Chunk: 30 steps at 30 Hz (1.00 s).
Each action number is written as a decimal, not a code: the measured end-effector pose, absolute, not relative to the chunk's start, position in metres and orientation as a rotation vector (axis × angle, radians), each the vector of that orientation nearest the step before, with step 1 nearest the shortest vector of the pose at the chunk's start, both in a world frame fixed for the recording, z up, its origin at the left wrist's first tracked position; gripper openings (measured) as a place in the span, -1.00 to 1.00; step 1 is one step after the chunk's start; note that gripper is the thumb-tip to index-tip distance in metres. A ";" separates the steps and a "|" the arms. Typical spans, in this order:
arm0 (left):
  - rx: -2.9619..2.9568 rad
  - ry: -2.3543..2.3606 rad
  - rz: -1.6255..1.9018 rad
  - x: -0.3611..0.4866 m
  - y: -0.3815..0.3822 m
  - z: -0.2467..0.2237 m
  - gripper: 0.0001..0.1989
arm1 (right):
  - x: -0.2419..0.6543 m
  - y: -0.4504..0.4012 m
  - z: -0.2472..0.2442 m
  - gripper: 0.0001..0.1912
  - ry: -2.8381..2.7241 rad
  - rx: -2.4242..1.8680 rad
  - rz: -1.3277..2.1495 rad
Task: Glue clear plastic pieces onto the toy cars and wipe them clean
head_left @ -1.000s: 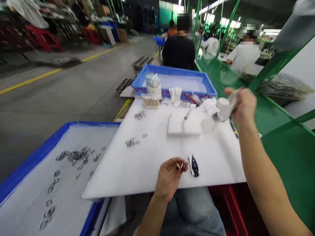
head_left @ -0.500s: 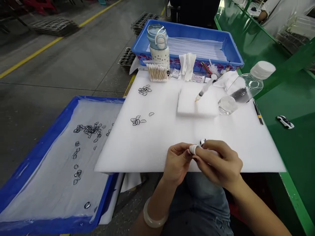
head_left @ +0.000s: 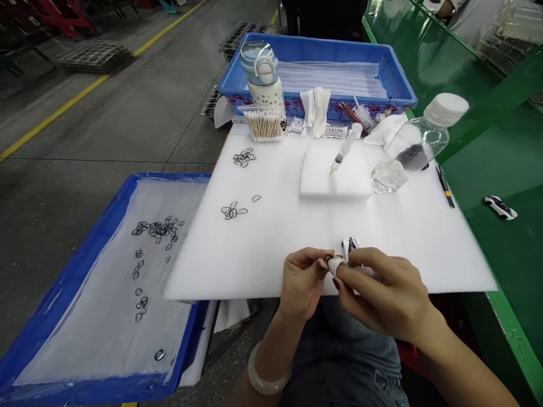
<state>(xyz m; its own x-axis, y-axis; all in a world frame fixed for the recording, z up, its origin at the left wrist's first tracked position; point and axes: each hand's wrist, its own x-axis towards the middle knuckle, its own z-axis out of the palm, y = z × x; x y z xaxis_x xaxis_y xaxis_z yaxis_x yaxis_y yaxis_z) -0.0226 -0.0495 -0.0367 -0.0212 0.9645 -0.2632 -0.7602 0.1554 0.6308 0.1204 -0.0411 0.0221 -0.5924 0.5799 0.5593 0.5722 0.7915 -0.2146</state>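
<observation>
Small print on white tube (head_left: 336, 131), too small to read, nothing else legible

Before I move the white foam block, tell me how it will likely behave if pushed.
The white foam block looks light for its size, so it would probably slide easily. Its low, flat shape should resist tipping, but the clear plastic syringe slanting up from it could topple.

Blue tray (head_left: 231, 83) with red-patterned side, grey-spotted cream bottle (head_left: 268, 93) with light-blue lid, green bench (head_left: 479, 164)
</observation>
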 end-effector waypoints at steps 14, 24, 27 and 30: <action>0.399 0.737 1.459 -0.021 -0.051 -0.038 -0.73 | 0.157 -0.052 0.008 -0.81 -2.004 -1.081 0.192; 0.402 0.811 1.499 -0.019 -0.051 -0.037 -0.73 | 0.113 -0.053 0.011 -0.87 -2.093 -0.907 0.110; 0.415 0.830 1.500 -0.019 -0.052 -0.037 -0.72 | 0.117 -0.053 0.012 -0.87 -2.211 -0.873 0.101; 0.435 0.826 1.493 -0.018 -0.053 -0.037 -0.71 | 0.133 -0.052 0.016 -0.90 -2.261 -0.835 0.147</action>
